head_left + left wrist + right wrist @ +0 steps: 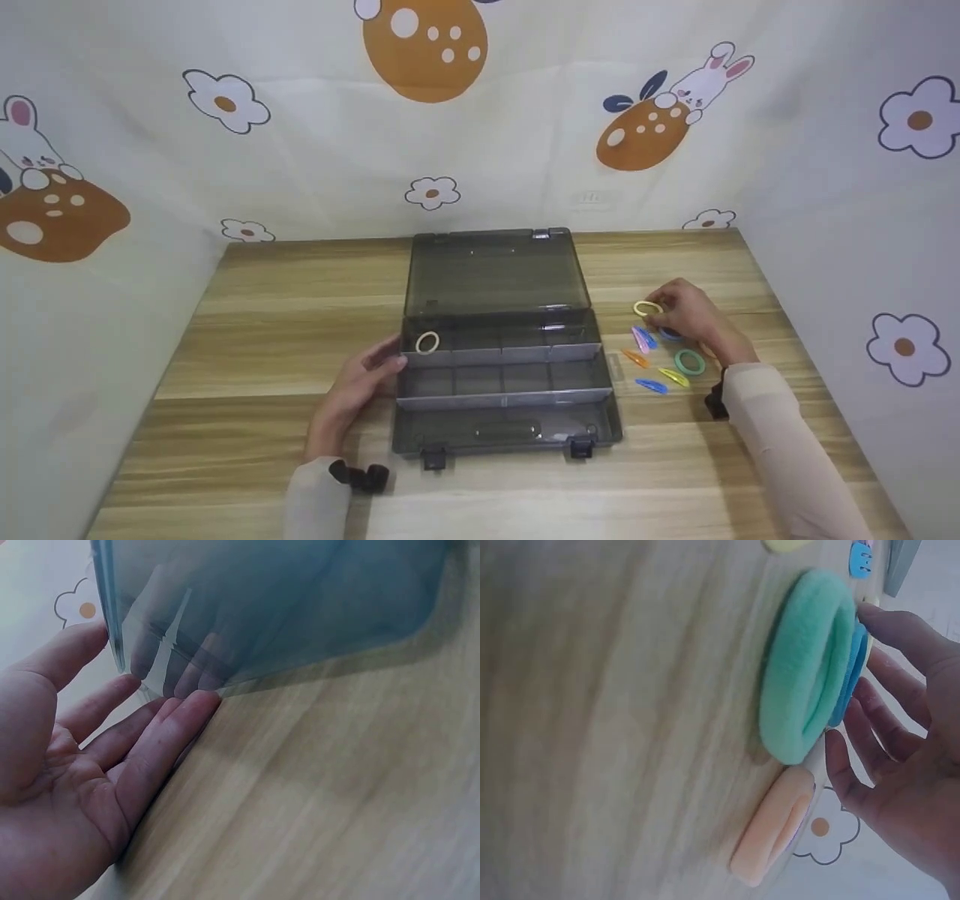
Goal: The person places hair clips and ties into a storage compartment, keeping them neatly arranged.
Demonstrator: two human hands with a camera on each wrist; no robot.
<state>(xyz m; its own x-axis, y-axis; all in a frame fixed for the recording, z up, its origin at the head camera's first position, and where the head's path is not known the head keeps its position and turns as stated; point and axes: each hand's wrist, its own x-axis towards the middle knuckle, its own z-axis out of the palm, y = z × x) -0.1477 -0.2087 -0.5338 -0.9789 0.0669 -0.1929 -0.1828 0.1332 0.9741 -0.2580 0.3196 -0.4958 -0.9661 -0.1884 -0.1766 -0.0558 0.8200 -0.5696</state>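
Observation:
My right hand (690, 315) pinches a pale yellow hair tie (637, 308) between thumb and fingers, to the right of a dark see-through compartment box (506, 452). Below that hand, in the right wrist view, lie a fuzzy green hair tie (784, 697), a blue hair tie (844, 690) and a peach hair tie (769, 829). The box's lid (499, 274) is raised toward the back. A cream hair tie (418, 345) sits in its back left compartment. With fingers extended, my left hand (358, 386) touches the box's left side; its fingertips (201, 701) are at the lower edge.
Snap hair clips lie right of the box: an orange clip (636, 359), a yellow clip (674, 376), a blue clip (651, 386) and a pink clip (640, 341) by another blue one. Two latches (433, 458) stick out at the box's front. A patterned cloth (510, 150) surrounds the wooden table (285, 300).

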